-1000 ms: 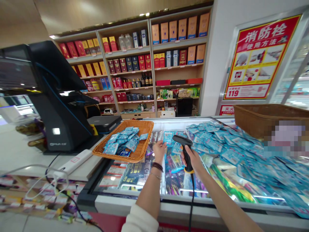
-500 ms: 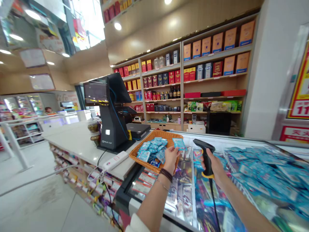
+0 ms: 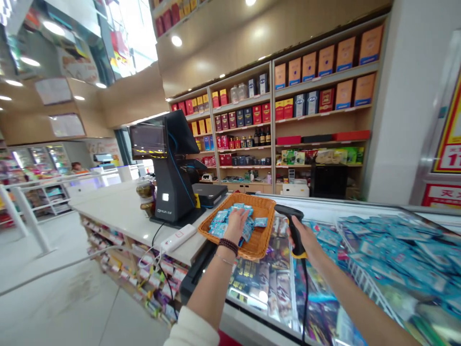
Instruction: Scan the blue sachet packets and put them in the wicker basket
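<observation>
My left hand (image 3: 236, 224) reaches into an orange wicker basket (image 3: 256, 248) and lies with fingers stretched flat on the blue packets (image 3: 218, 223) heaped in it. One blue packet (image 3: 260, 222) rests just right of that hand. My right hand (image 3: 306, 238) is wrapped round the grip of a black barcode scanner (image 3: 290, 216), held upright right of the basket, its cable hanging down. Both hands are over the glass lid of a chest freezer (image 3: 264, 283).
A large spread of blue packets (image 3: 392, 250) covers the freezer lid at right. Left of the basket stand a black till terminal (image 3: 173, 163) and a white power strip (image 3: 178, 236) on a pale counter (image 3: 118, 211). Shelves of boxed goods (image 3: 306, 96) fill the back wall.
My left hand carried a blue packet from beside the scanner leftward and down into the basket. The scanner dipped slightly and the view swung left.
</observation>
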The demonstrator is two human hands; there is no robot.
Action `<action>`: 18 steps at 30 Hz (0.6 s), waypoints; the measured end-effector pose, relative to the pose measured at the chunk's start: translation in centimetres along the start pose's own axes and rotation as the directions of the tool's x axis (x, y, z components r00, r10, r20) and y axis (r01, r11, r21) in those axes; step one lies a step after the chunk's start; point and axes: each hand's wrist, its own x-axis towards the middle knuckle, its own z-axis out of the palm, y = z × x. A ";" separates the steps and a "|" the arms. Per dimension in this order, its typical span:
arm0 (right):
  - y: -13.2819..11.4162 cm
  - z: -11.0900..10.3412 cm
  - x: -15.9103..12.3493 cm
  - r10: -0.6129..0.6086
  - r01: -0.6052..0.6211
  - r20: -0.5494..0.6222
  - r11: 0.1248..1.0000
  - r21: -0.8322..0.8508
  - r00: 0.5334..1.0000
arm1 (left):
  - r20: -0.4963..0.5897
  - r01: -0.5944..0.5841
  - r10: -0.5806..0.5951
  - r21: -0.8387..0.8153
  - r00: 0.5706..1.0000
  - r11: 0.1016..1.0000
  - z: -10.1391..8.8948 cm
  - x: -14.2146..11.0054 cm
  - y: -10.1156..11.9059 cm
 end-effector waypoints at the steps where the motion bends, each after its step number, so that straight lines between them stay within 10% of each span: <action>1: -0.3 -1.2 -0.3 -0.007 0.007 -0.031 1.000 0.003 0.999 | 0.038 0.043 -0.041 -0.040 0.998 0.998 0.8 -0.7 -0.6; 6: -2.7 -9.1 -2.1 -0.061 0.068 -0.210 0.997 0.023 0.976 | 0.307 0.166 -0.135 -0.077 0.942 0.983 6.5 -4.9 -4.2; 11: -4.2 -16.5 -4.3 -0.119 0.157 -0.376 0.985 0.072 0.919 | 0.447 0.027 -0.144 0.259 0.883 0.966 12.4 -9.5 -9.0; 18: -2.5 -19.1 -7.2 0.000 0.082 -0.393 0.978 0.193 0.919 | 0.405 -0.307 -0.016 0.717 0.914 0.626 14.0 -15.1 -13.2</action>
